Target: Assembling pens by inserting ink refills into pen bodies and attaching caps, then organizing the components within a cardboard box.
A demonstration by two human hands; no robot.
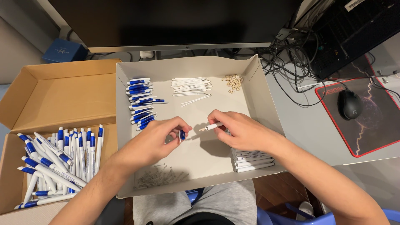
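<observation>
At the centre of the frame, both hands work over a shallow grey cardboard tray [125,125] that rests on the counter [308,129]. The left hand [156,139] has its fingers curled together, pinching a small blue pen part [182,135] between thumb and forefinger. The right hand [241,129] pinches a white pen barrel [211,126], holding it nearly level with its tip pointing left toward the blue part; the two pieces are close but apart.

Inside the tray, a heap of blue-and-white pen pieces [141,102] lies at the upper left, a bundle of thin white refills [191,86] at the upper middle, and a small pile of tan bits [233,81] at the upper right. A stack of white barrels [252,160] sits at the tray's lower right, just under the right wrist.

At the left of the frame, an open brown cardboard box [62,96] holds a pile of finished blue-and-white pens [58,160] in its lower half. A dark monitor [175,21] spans the top, and at the right a black mouse [349,104] sits on a red-edged mouse pad [375,121], beside a tangle of black cables [287,58].
</observation>
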